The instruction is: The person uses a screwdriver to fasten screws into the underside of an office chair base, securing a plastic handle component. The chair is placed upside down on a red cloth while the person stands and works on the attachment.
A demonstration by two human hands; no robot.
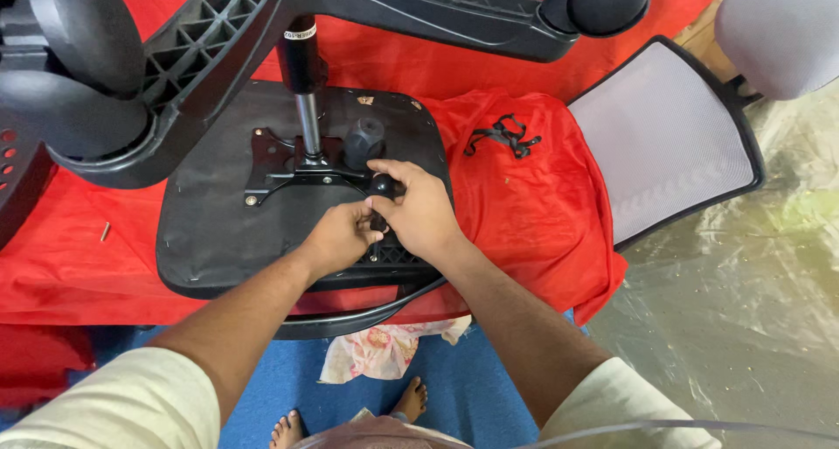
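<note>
Hands meet over upturned chair seat (pixel 218 231): right hand (pixel 419 209) fingers curl around black knob (pixel 381 185); left hand (pixel 339 237) pinches lever beneath.

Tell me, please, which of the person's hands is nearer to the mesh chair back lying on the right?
The right hand. It grips a black knob on the upturned seat, on the side toward the mesh chair back; the left hand sits just beyond it, farther away.

A red cloth (pixel 524 204) covers the bench, or perhaps a low platform, bearing the upturned black seat pan (pixel 218 222), a tangled black strap (pixel 504 136) and a mesh backrest (pixel 669 134).
</note>
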